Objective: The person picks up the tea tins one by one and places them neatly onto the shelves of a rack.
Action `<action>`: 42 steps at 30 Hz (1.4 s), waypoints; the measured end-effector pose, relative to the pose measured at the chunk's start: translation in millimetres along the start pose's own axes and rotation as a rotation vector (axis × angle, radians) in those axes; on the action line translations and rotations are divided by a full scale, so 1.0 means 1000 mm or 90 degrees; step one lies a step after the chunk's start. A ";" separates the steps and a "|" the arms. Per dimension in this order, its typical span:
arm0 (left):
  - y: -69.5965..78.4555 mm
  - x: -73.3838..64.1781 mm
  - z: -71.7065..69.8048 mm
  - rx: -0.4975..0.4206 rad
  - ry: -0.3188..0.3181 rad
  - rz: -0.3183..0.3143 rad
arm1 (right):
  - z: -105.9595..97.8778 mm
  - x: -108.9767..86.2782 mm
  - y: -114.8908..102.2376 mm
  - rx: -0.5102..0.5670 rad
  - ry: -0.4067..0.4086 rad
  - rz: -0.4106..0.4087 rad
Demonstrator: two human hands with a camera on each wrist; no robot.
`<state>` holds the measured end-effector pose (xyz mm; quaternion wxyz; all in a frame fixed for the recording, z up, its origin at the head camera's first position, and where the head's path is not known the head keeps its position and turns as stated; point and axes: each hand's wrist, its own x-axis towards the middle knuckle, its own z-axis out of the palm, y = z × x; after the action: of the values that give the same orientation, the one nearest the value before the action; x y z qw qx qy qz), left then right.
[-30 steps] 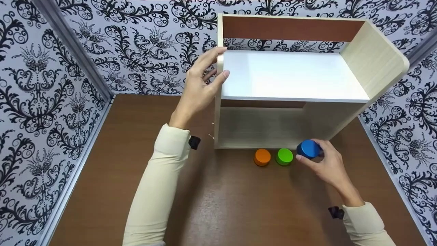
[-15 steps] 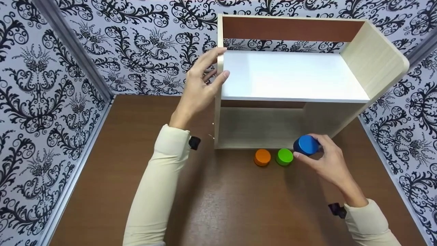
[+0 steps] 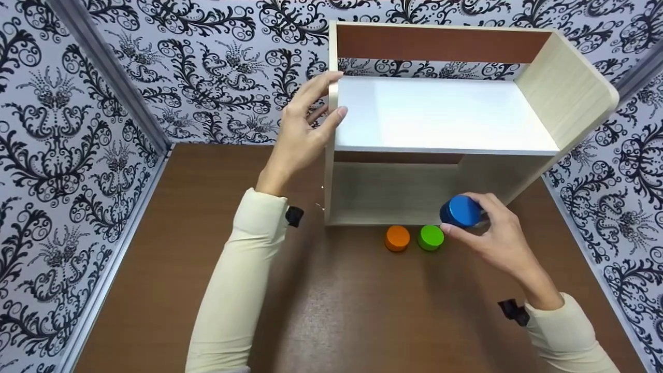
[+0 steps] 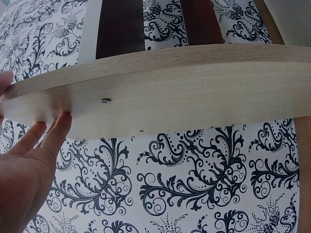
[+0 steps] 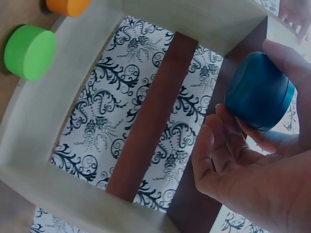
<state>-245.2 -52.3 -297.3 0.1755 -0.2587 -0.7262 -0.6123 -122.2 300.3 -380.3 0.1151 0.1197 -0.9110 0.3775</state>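
Observation:
A small wooden shelf unit [image 3: 564, 83] with a white upper shelf [image 3: 445, 114] stands at the back. My left hand [image 3: 303, 129] holds the front edge of its left side panel [image 4: 194, 92], the thumb on the inner side and fingertips against the outer face. My right hand [image 3: 500, 241] grips a blue round jar [image 3: 464, 211] between thumb and fingers, raised before the lower compartment's right front. In the right wrist view a seam runs round the blue jar [image 5: 260, 92] near one end. Left of it, an orange jar [image 3: 397, 238] and a green jar [image 3: 431, 238] stand side by side.
The orange and green jars stand on the brown tabletop [image 3: 331, 311], close before the unit's bottom board [image 3: 383, 207]. Patterned walls [image 3: 217, 62] enclose the back and both sides. Reddish-brown slats [image 5: 150, 121] cross the unit's back.
My right hand has lifted the blue jar up and slightly left, toward the shelf unit. The left hand keeps its hold on the side panel, and the orange and green jars stay put.

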 end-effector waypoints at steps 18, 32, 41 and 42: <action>0.001 0.001 0.000 0.017 -0.006 -0.008 | -0.013 0.020 -0.030 -0.007 -0.033 -0.042; -0.002 0.002 -0.001 0.018 -0.009 -0.007 | -0.018 0.037 -0.050 0.000 -0.046 -0.065; -0.001 0.002 -0.001 0.018 -0.009 -0.009 | -0.023 0.046 -0.062 0.009 -0.059 -0.060; -0.001 0.002 -0.001 0.019 -0.009 -0.009 | -0.023 0.047 -0.063 0.010 -0.059 -0.060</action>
<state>-247.4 -53.3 -297.2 0.1699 -0.2549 -0.7382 -0.6010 -144.4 267.7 -309.0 0.0893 0.1804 -0.9057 0.3730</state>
